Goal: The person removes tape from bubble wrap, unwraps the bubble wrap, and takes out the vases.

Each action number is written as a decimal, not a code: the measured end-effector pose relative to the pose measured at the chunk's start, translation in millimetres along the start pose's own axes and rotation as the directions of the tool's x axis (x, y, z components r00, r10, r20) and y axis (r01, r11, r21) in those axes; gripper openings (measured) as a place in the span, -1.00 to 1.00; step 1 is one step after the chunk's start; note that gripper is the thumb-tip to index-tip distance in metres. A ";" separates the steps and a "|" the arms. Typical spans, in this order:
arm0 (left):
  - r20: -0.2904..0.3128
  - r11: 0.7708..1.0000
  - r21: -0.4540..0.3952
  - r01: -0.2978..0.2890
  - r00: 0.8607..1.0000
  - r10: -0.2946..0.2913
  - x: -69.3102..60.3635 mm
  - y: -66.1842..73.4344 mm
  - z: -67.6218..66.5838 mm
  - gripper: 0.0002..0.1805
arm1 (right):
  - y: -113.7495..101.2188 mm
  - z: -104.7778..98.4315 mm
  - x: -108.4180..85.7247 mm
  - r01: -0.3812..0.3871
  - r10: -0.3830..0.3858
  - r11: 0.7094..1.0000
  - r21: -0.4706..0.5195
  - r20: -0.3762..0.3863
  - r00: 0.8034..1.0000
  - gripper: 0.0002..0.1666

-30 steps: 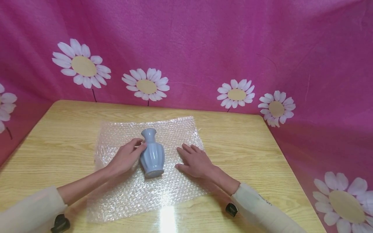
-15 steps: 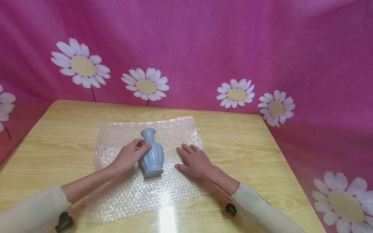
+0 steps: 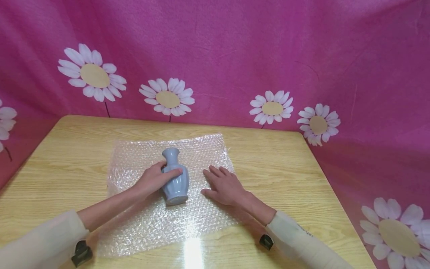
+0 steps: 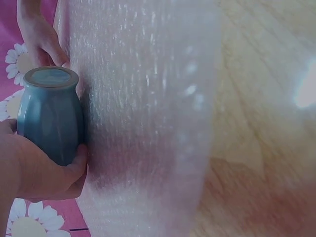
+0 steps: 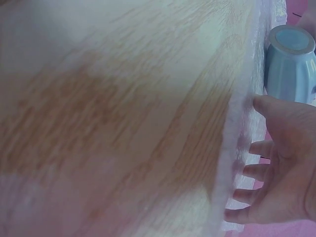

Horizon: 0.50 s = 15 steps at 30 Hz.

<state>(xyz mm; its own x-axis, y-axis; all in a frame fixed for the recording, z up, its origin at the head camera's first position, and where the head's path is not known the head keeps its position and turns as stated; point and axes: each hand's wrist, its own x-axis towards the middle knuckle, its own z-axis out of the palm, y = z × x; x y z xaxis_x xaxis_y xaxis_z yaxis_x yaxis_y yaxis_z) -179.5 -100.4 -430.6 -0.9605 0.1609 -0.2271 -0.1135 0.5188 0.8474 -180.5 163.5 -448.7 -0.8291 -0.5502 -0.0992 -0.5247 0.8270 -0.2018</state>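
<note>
A glossy blue-grey vase [image 3: 177, 186] lies on its side on a sheet of bubble wrap [image 3: 141, 231], its neck toward the far side and its base toward me. My left hand [image 3: 152, 181] grips the vase from the left, thumb across the top of its body and fingers curled at the far side by the neck. In the left wrist view the vase [image 4: 52, 116] shows its round base, with the thumb along its side. My right hand [image 3: 226, 186] rests with fingers spread on the right part of the bubble wrap, apart from the vase; its fingertips touch the sheet in the right wrist view.
The wooden table [image 3: 279, 179] extends around the bubble wrap on all sides. Behind and beside it hangs a magenta cloth [image 3: 221, 48] printed with white daisies. Light glares off the table's front. Dark straps [image 3: 266, 242] show below both sleeves.
My left hand has moved right over the vase, its thumb sliding from the left edge across the body into a grip. The vase and my right hand have hardly moved.
</note>
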 end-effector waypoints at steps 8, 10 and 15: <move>0.013 0.999 -0.035 0.022 1.000 -0.022 1.2 3.9 2.3 -0.03 | 1.2 1.3 -0.7 0.010 -0.010 1.000 -0.001 -0.012 1.000 -0.16; 0.025 0.998 -0.062 0.031 0.999 -0.030 1.6 3.8 3.1 -0.01 | 1.4 1.5 -0.8 0.011 -0.011 1.000 0.001 -0.012 1.000 -0.17; 0.040 0.992 -0.113 0.056 0.998 -0.052 1.8 3.6 4.8 0.01 | 1.3 1.4 -0.9 0.007 -0.007 1.000 0.001 -0.006 1.000 -0.17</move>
<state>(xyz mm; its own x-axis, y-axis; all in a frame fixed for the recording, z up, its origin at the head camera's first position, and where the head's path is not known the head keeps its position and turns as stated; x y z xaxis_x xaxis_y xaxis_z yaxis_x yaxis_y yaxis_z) -180.4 -94.3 -430.3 -0.9425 0.1669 -0.2896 -0.1951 0.4290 0.8820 -180.3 164.9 -450.2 -0.8265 -0.5554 -0.0917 -0.5305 0.8230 -0.2031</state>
